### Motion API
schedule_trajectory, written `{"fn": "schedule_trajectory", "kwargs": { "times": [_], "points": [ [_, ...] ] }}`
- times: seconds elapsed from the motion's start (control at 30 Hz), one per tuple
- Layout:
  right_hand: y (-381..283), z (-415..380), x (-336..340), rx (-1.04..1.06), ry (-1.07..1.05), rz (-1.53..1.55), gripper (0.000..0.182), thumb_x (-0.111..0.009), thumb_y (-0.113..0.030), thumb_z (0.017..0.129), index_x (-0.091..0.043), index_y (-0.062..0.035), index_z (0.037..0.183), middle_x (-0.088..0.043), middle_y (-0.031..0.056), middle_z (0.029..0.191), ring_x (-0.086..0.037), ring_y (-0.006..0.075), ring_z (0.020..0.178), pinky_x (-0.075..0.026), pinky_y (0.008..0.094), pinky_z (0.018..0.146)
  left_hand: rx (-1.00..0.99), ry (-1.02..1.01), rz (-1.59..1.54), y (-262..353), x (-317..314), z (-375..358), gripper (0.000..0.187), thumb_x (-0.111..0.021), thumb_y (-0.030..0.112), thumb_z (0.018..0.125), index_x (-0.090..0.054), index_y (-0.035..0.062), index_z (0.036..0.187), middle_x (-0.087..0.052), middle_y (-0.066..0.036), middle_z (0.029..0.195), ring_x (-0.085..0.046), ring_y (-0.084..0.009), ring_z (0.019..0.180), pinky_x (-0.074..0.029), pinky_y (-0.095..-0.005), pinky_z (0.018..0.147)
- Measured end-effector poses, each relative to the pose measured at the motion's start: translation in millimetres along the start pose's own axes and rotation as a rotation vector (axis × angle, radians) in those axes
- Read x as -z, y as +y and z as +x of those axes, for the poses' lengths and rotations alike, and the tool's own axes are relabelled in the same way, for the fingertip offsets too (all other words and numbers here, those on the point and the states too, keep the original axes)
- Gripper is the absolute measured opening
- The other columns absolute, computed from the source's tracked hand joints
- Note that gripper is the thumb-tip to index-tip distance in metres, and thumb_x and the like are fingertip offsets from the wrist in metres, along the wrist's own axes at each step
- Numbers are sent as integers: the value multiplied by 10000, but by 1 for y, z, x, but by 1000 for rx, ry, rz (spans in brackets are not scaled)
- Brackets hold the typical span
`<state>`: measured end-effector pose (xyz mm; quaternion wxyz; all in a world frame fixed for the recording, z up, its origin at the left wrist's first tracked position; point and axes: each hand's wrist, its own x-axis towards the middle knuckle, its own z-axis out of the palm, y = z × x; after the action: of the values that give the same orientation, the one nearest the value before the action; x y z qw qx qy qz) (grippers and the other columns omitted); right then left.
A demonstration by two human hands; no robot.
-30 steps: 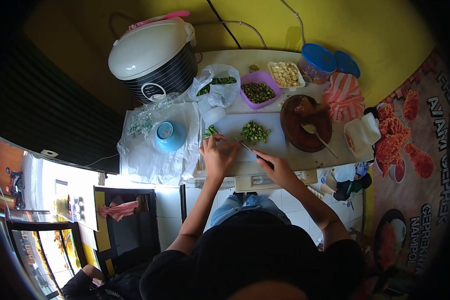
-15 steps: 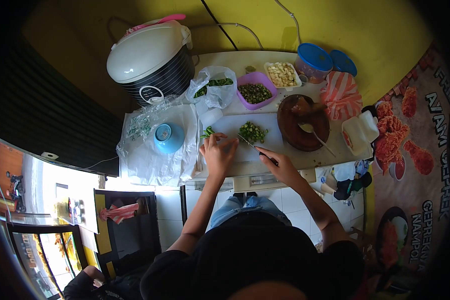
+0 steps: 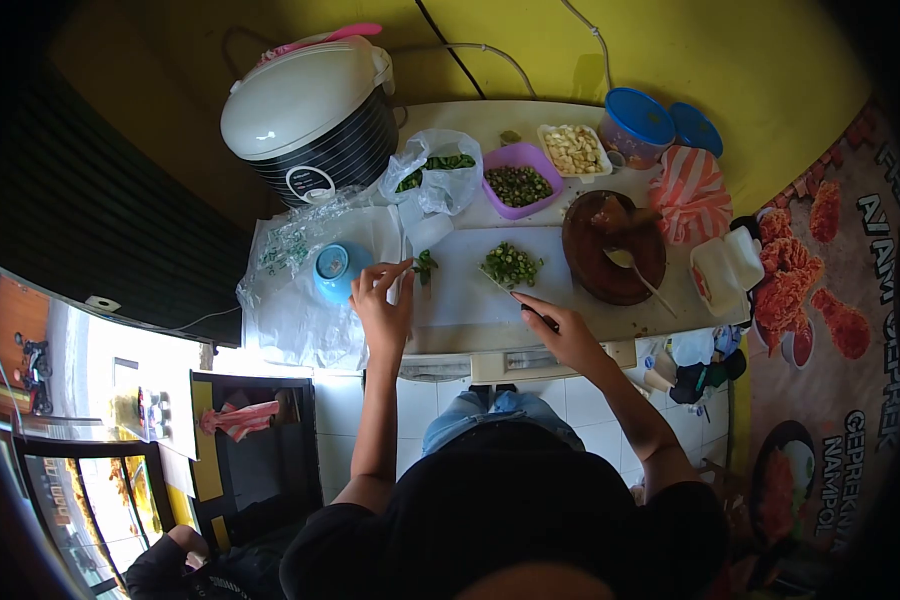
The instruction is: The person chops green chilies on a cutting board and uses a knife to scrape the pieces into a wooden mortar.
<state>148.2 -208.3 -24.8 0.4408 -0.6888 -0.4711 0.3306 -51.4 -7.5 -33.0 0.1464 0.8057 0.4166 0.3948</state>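
green vegetable (image 3: 511,265), chopped mid-board (image 3: 455,302) and in purple bowl (image 3: 517,213) at twelve o'clock, apparently left uncut at nine and in plastic bag (image 3: 458,198) at eleven; right hand (image 3: 570,338) grasping knife (image 3: 540,318), left hand (image 3: 383,315) impossible to tell whether grasping.

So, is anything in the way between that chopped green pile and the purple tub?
Nothing visible stands between the chopped green pile and the purple tub. The knife in the right hand is on the pile's near side, away from the tub.
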Motion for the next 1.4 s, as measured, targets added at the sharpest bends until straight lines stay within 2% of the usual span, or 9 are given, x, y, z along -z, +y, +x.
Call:
{"fn": "schedule_trajectory", "kwargs": {
  "times": [0.13,0.23,0.33,0.53,0.73,1.03,1.13,1.23,1.4],
  "points": [
    [-9,1,4,-57,-24,-5,375,-569,-232,1000,-580,-100,1351,-623,87,776,-454,94,648,-452,275,645,-71,-59,64,-4,23,22,214,-754,191,814,-769,231,1024,-626,11,989,-545,-213,970,-381,-382,858],
    [-7,4,0,49,24,1,379,-571,-241,1000,-579,-97,1351,-700,125,939,-507,99,700,-477,276,702,-133,-158,138,-4,28,31,207,-762,225,806,-773,228,1012,-643,10,1009,-555,-228,974,-381,-390,888],
    [-10,5,1,-27,-25,-8,381,-573,-245,999,-579,-97,1350,-707,153,1080,-541,105,747,-489,279,750,-173,-226,194,-10,25,35,183,-773,257,791,-784,239,973,-646,16,1031,-554,-227,996,-373,-393,905],
    [-9,5,0,-10,5,-5,378,-574,-241,998,-580,-97,1348,-707,140,991,-512,97,706,-479,271,707,-208,-291,221,-14,14,31,160,-784,296,771,-791,239,920,-633,10,1029,-545,-218,1023,-359,-406,916],
    [-7,3,0,-21,-5,-4,378,-579,-226,993,-579,-100,1349,-597,76,754,-423,86,630,-438,268,614,-180,-244,82,2,13,25,157,-789,309,761,-781,213,886,-635,17,961,-563,-210,969,-363,-392,891],
    [-2,3,-5,-11,24,10,374,-578,-223,993,-580,-93,1344,-532,55,714,-423,83,633,-425,267,602,-179,-260,-13,33,-35,-18,178,-792,316,759,-776,212,903,-643,16,903,-589,-200,909,-376,-377,824],
    [4,0,-6,4,-2,28,381,-580,-193,996,-572,-69,1356,-575,-29,830,-395,43,657,-392,220,591,-139,-234,-13,37,-42,-22,185,-787,321,768,-783,209,915,-645,13,898,-590,-200,906,-375,-378,837],
    [4,-2,-6,-13,7,13,366,-574,-204,995,-581,-80,1339,-525,43,717,-416,78,645,-419,262,609,-124,-197,-34,38,-45,-24,181,-788,317,770,-788,207,915,-646,17,907,-588,-194,903,-372,-379,848],
    [1,-5,-5,-14,8,19,365,-573,-193,994,-580,-78,1340,-518,42,727,-410,80,649,-415,260,609,-162,-160,-101,31,-47,-28,161,-793,286,763,-788,217,908,-631,37,909,-567,-177,884,-366,-367,808]
  ]
}}
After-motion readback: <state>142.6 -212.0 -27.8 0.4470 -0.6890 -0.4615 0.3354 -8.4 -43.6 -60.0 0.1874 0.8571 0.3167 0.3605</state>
